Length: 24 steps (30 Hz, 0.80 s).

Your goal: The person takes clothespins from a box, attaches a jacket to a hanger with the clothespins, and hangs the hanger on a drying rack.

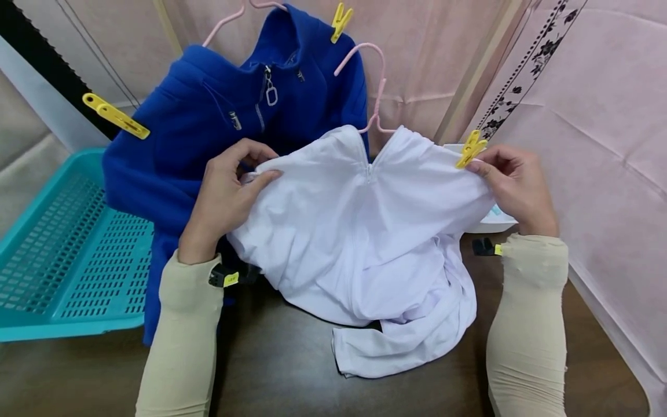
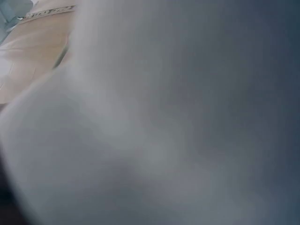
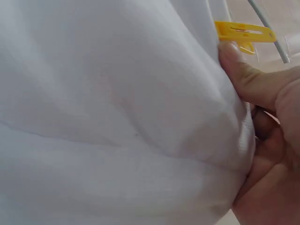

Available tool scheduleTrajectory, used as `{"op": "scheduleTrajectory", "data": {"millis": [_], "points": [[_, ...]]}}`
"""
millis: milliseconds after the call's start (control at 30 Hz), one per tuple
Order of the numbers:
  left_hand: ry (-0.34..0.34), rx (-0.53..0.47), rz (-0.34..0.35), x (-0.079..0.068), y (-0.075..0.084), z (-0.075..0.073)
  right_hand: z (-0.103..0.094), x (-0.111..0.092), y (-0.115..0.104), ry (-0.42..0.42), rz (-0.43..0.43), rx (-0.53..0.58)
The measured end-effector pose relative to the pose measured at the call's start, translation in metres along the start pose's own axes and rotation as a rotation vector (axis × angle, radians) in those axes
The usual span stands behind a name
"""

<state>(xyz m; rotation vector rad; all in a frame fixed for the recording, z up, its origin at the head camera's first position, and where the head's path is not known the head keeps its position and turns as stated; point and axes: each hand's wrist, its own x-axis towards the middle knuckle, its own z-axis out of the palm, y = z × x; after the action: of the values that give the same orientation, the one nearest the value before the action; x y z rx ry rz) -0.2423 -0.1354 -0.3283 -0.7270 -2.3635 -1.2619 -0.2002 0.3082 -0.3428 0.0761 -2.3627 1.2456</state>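
Note:
A white zip-front jacket hangs on a pink hanger, its lower part and a sleeve bunched on the table. My left hand pinches its left shoulder between thumb and fingers. At the opposite shoulder, my right hand pinches the cloth right beside a yellow clothespin clipped there. The right wrist view shows the thumb against the white fabric, just under the yellow clothespin. Blurred white cloth fills most of the left wrist view, and the left hand is hidden there.
Behind stands a blue zip-neck top on another pink hanger, with yellow clothespins at both shoulders. A turquoise basket sits at left on the brown table. A white container is partly hidden behind the right hand.

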Motion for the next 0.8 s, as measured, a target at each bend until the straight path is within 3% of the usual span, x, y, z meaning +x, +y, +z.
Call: {"op": "scheduleTrajectory", "data": {"millis": [233,433,667,800], "points": [[-0.085,0.123,-0.130,-0.003,-0.003,-0.012,-0.015,-0.003,0.003,0.158,0.011,0.057],[-0.114,0.139,-0.141,-0.005,-0.002,-0.014,-0.025,-0.006,0.003,0.185,0.072,0.135],[0.021,-0.043,-0.040,0.001,0.002,0.004,-0.022,-0.004,0.006,0.195,0.039,0.231],[0.140,-0.029,0.023,0.003,0.001,0.012,-0.020,-0.003,0.007,0.193,0.055,0.255]]}}
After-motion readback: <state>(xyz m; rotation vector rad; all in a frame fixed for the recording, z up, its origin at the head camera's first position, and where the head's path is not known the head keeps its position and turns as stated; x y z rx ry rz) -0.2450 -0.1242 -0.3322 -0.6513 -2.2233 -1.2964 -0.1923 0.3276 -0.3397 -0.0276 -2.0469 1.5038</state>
